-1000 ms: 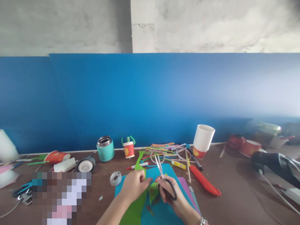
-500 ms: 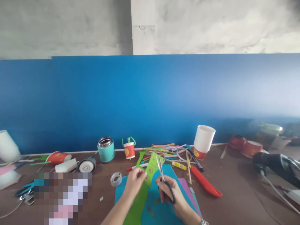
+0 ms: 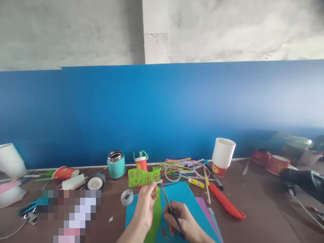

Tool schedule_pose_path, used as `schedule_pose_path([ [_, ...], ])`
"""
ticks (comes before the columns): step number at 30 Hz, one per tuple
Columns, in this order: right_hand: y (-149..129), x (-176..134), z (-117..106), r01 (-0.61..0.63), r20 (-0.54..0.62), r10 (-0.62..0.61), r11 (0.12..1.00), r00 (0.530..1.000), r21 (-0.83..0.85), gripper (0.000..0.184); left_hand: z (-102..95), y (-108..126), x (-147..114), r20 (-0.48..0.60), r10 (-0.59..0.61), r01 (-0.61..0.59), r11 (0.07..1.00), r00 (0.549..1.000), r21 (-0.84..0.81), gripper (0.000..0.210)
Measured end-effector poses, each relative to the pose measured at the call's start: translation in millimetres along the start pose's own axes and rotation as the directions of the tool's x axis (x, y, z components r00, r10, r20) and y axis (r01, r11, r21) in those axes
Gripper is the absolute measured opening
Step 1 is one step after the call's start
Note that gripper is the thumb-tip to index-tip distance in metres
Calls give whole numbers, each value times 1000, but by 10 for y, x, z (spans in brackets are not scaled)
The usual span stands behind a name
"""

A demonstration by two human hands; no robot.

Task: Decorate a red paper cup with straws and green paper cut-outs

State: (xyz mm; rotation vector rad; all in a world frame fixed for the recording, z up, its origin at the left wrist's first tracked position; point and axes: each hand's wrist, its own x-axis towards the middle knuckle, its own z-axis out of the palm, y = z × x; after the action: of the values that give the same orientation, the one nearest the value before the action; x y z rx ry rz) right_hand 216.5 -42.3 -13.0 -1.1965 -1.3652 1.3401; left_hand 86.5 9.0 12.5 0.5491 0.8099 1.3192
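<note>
No words, brand names or numbers can be read anywhere in the view. Only drawn marks are seen: round, face-like figures and a heart shape on the green paper strip [image 3: 143, 177], which is held up by the left hand [image 3: 146, 204]. A yellow emblem is printed on the small red cup [image 3: 141, 163] and on the red band of the upturned white cup [image 3: 221, 156], too small to be made out.

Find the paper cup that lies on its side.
It is the red paper cup at the table's left, tipped over beside a white roll; the small red cup stands upright and the white cup stands mouth-down.
</note>
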Motion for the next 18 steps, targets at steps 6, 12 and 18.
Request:
schedule_pose_path([
  [6, -61, -8, -10, 21, -36, -21, 1000, 999, 19, 29, 17, -127, -123, 40, 17, -23, 990, 999, 142, 25],
  [12, -95, -10, -58, 12, -102, -9, 1000, 995, 26, 43, -27, -174, -134, 49, 3, -18, 957, 999, 291, 23],
  [18, -82, -25, -30, 32, -42, -29, 997, 999, 65, 45, 9, -240, -155, -16, -86, 87, 980, 996, 178, 29],
])
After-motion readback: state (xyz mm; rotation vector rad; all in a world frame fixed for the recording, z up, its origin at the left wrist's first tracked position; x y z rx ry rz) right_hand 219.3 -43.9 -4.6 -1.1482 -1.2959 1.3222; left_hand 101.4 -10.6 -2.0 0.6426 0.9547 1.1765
